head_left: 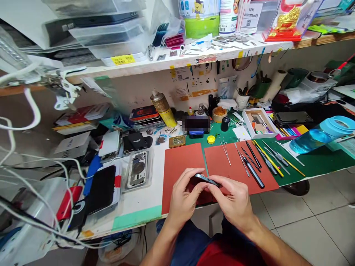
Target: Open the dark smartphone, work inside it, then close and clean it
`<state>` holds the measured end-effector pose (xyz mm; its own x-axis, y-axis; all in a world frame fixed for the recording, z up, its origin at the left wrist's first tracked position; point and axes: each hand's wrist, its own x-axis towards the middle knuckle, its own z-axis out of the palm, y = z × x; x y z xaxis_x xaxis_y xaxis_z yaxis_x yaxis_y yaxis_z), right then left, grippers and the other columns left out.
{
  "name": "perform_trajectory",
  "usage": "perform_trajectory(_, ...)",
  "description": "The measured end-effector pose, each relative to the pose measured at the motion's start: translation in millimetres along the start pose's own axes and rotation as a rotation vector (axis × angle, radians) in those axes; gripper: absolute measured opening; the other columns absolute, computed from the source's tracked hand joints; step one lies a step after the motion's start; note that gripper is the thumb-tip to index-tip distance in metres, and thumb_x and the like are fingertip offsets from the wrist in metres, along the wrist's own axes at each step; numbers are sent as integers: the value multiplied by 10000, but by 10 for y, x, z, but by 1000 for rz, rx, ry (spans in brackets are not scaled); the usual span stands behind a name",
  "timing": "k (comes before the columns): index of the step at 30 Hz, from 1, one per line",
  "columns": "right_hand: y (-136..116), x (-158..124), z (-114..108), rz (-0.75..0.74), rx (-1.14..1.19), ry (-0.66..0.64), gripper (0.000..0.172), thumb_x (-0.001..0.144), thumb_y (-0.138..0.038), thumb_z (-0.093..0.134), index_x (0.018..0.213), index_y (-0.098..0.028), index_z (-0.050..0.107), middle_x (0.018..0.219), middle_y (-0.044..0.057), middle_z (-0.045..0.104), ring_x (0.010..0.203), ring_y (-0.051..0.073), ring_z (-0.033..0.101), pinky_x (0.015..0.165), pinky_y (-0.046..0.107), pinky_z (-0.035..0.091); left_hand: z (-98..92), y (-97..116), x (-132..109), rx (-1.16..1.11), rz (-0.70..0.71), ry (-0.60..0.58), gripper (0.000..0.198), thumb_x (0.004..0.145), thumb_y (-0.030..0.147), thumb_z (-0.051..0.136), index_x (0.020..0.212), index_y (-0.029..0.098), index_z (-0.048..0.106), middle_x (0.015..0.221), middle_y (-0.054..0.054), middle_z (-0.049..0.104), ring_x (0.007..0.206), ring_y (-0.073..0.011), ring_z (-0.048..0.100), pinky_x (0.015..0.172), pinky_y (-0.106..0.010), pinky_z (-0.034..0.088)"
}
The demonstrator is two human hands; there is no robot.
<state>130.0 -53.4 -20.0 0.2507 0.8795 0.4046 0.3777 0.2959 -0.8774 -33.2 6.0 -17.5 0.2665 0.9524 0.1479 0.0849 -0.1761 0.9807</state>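
Note:
A dark smartphone (206, 179) is held edge-on above the red-brown mats, with its long side turned toward me. My left hand (186, 192) grips one end, thumb along the near edge and fingers behind it. At the other end, my right hand (232, 193) has its thumb on the same edge, close to the left thumb. The phone's screen and back are mostly hidden. Beyond the hands, tweezers (226, 152) lie on the right mat (222, 170). Further right are several slim hand tools, among them a dark screwdriver (253, 172).
An opened phone housing (138, 169) lies in a clear tray to the left, beside a black phone panel (102, 188). White cables (63, 166) hang over the left side. A blue water bottle (318, 136) stands right. A crowded shelf (177, 62) overhangs the bench's back.

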Motion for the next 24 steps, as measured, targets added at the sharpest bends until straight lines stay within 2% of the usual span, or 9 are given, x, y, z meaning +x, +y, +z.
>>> perform_trajectory(3, 18, -11, 13, 26, 46, -13, 159, 1016, -271, 775, 1132, -197, 854, 995, 67, 887, 811, 202, 857, 755, 262, 712, -14, -35, 10, -14, 7, 47, 120, 978, 365, 808, 1006, 256, 848, 973, -54, 744, 890, -206, 696, 805, -264, 542)
perform_trajectory(6, 19, -14, 4, 35, 28, -17, 150, 1017, -287, 790, 1107, -192, 862, 952, 62, 884, 750, 196, 842, 714, 257, 701, -31, -49, 0, -30, 13, 57, 109, 982, 354, 803, 976, 249, 832, 953, -47, 727, 891, -202, 684, 808, -259, 535)
perform_trajectory(10, -2, 26, -3, -52, -33, -39, 187, 1085, -273, 699, 1064, -189, 865, 887, 59, 871, 665, 180, 798, 626, 255, 643, -19, -26, -9, -49, 11, 65, 131, 988, 366, 795, 960, 242, 830, 941, -53, 719, 881, -205, 668, 794, -265, 525)
perform_trajectory(18, -20, 77, -47, -103, -30, -117, 229, 1109, -241, 643, 1174, -195, 858, 925, 68, 873, 732, 202, 827, 675, 271, 659, -50, -38, -3, -67, 12, 81, 242, 1002, 460, 770, 939, 238, 843, 925, -71, 728, 883, -223, 666, 803, -290, 523)
perform_trajectory(24, -30, 52, 25, -124, -56, -33, 190, 1077, -188, 665, 1117, -184, 851, 891, 69, 867, 713, 204, 826, 680, 272, 665, -64, -64, -35, -16, 37, 102, 219, 1024, 428, 743, 956, 250, 851, 942, -69, 754, 902, -223, 690, 829, -287, 535)
